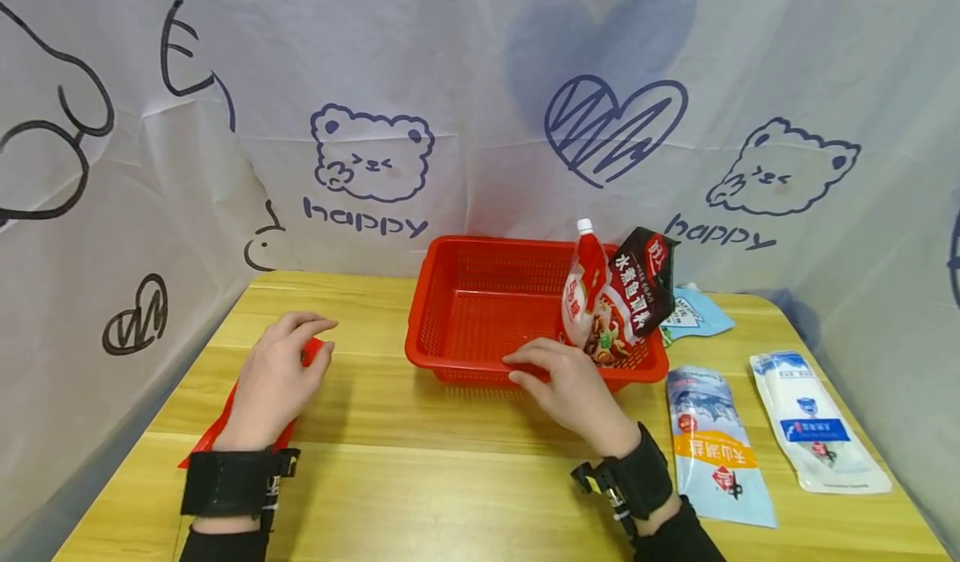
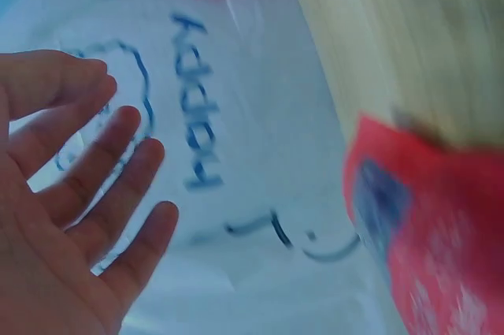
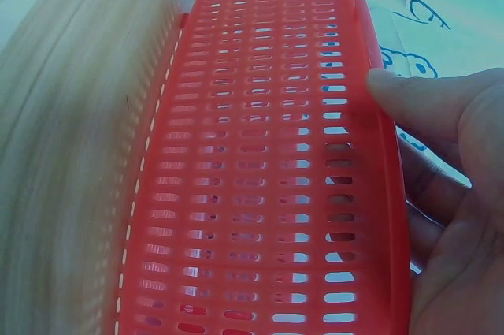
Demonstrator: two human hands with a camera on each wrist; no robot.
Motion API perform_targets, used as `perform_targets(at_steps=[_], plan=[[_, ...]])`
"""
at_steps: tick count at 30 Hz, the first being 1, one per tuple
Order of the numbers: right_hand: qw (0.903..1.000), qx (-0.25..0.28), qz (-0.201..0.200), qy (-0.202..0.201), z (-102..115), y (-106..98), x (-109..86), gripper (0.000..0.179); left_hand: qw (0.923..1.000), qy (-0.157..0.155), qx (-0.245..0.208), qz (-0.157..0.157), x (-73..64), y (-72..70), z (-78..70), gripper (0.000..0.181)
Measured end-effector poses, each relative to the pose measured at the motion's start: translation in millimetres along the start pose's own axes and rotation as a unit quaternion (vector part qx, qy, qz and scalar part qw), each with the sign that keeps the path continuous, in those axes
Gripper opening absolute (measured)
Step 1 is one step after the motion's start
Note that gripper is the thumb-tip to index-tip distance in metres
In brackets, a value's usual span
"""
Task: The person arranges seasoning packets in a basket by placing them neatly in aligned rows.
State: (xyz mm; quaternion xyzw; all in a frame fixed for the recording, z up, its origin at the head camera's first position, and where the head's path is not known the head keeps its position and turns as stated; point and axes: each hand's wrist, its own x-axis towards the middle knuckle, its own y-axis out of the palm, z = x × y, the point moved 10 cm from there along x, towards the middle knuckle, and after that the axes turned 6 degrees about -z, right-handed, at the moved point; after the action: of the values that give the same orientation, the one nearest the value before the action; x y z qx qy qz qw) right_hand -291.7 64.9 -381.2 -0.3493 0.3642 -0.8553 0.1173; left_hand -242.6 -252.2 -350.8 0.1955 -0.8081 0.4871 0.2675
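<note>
In the head view, we see the left hand (image 1: 273, 376), its grip relaxed and holding nothing, over a red packet (image 1: 212, 437) on the counter (image 1: 420, 479), while the right hand (image 1: 576, 387) has its grip pinching the near rim of the red basket (image 1: 465, 369), which holds a white-capped pouch (image 1: 577, 312) and a dark packet (image 1: 645, 283). In the left wrist view, we find the fingers spread; in the right wrist view, the thumb touches the rim.

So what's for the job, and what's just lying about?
Seems part of the job:
red plastic basket, right hand gripping its rim
white-capped container and boiled-fish seasoning packet, in the basket
red packet, by the left hand

Perhaps just lying about:
Tianshan lake salt pouch
white packet with a blue band
light-blue packet beside the basket
</note>
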Motion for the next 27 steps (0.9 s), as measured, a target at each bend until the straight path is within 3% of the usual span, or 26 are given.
perform_targets(at_steps=[4, 7, 10, 14, 17, 21, 24, 27], plan=[[1.0, -0.003, 0.001, -0.001, -0.7, 0.2, 0.4, 0.022, 0.9967, -0.075, 0.023, 0.022, -6.2, -8.4, 41.0, 0.032], [1.0, -0.006, 0.002, 0.0, -1.2, 0.9, 0.5, 0.022, 0.9871, -0.142, 0.041, 0.062, -13.8, -9.5, 71.9, 0.04], [1.0, -0.008, 0.002, 0.0, -1.8, 1.2, 0.3, 0.021, 0.9674, -0.211, 0.059, 0.127, -23.8, -4.9, 100.3, 0.056], [1.0, -0.008, -0.001, 0.0, -2.2, 1.2, 0.3, 0.021, 0.9299, -0.281, 0.069, 0.227, -37.3, 5.0, 129.6, 0.08], [1.0, -0.006, -0.001, 0.001, -2.2, 1.0, 0.3, 0.021, 0.9069, -0.307, 0.062, 0.282, -44.6, 14.0, 141.1, 0.094], [1.0, -0.005, 0.001, 0.003, -2.2, 1.6, 0.0, 0.022, 0.8866, -0.324, 0.045, 0.327, -54.5, 27.3, 146.4, 0.105], [1.0, -0.007, 0.002, 0.005, -2.3, 1.7, -0.1, 0.023, 0.8819, -0.329, 0.034, 0.336, -58.1, 33.9, 146.8, 0.106], [0.9999, -0.011, 0.0, 0.005, -2.7, 0.8, 0.0, 0.022, 0.8877, -0.327, 0.025, 0.323, -55.9, 37.4, 145.7, 0.103]])
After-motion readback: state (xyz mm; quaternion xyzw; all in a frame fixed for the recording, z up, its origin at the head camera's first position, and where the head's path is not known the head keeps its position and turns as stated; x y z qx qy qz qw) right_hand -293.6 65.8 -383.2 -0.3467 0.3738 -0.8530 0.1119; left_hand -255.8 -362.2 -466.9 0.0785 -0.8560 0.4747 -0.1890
